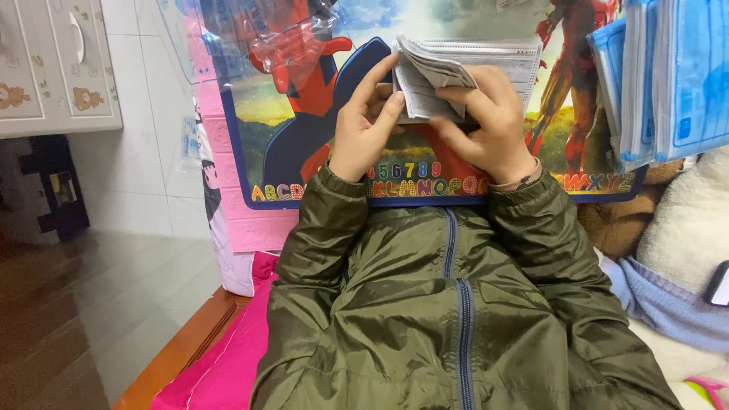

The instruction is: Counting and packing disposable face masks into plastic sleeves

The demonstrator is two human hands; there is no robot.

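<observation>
Nearest the camera: an olive green jacket (448,311), smooth quilted shell with a dark zip down the middle, both sleeves reaching up and away. Under it, at lower left, a bright pink cloth (228,364) lay along a brown wooden edge (178,349).

Beyond the cuffs, both hands worked a stack of grey face masks (456,72), thin pleated sheets, soft and rectangular, fanned slightly at the near corner. The left hand (366,125) gripped the stack's left edge, fingers curled against it and forefinger laid up along the side. The right hand (486,121) clasped the stack from below and right, thumb across the front, fingers pinching a few folded layers. The stack sat between the two hands, upper part standing clear above the fingers.

Behind the stack: a glossy, colourful play board (304,144) with a row of letters. Far right, packs of blue masks (668,76) in clear wrap.
</observation>
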